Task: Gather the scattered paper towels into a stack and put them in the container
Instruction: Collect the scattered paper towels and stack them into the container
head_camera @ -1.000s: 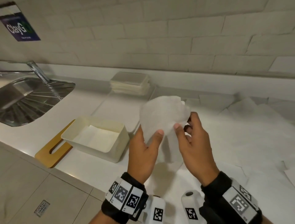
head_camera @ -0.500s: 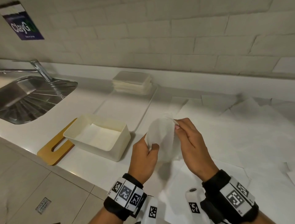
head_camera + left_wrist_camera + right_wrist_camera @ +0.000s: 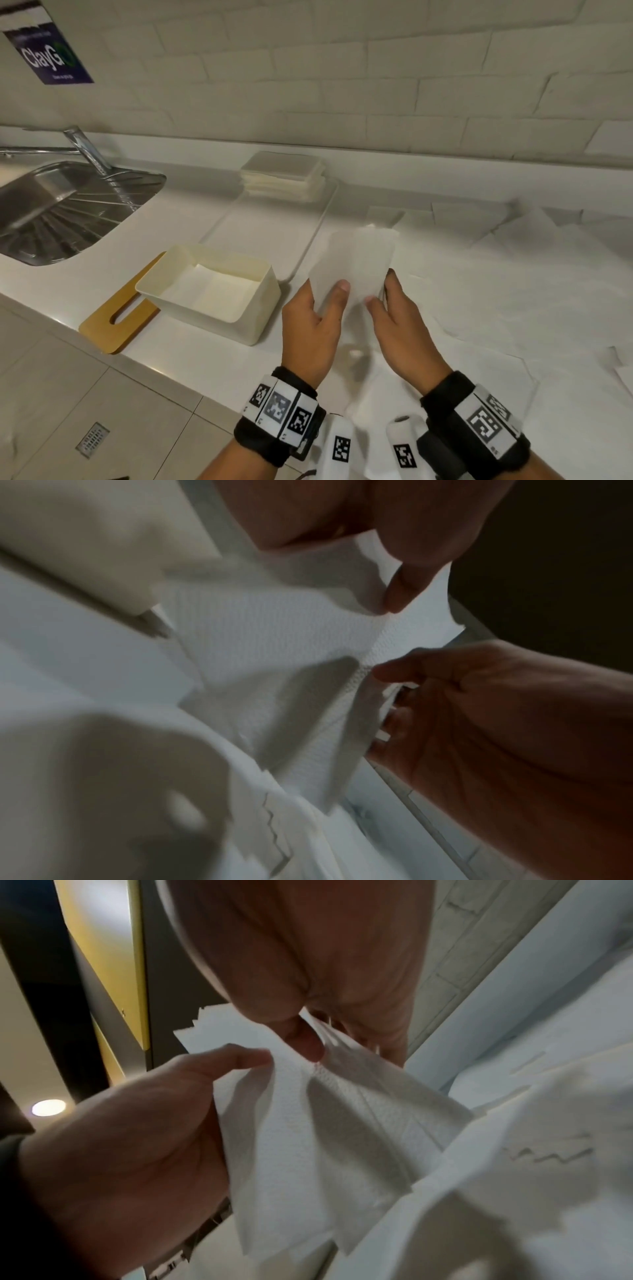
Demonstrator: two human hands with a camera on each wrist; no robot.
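Both hands hold one white paper towel [image 3: 356, 263] upright above the counter, right of the container. My left hand [image 3: 320, 308] pinches its lower left edge with the thumb in front. My right hand [image 3: 387, 305] pinches the lower right edge. The wrist views show the same embossed towel [image 3: 274, 631] [image 3: 308, 1123] folded in layers between both thumbs. The cream plastic container [image 3: 255, 318] stands at the left with a white towel lying flat on its bottom. Several more loose paper towels [image 3: 496, 291] cover the counter at the right.
A wooden lid with a slot [image 3: 116, 318] lies under the container's left end. A pile of stacked towels [image 3: 284, 174] sits on a white tray [image 3: 318, 236] by the wall. A steel sink [image 3: 51, 209] and tap are at the far left. The counter's front edge runs diagonally below.
The towel was bunched between both hands half a second ago. Now it stands spread flatter and taller, and the hands have moved slightly apart along its lower edge.
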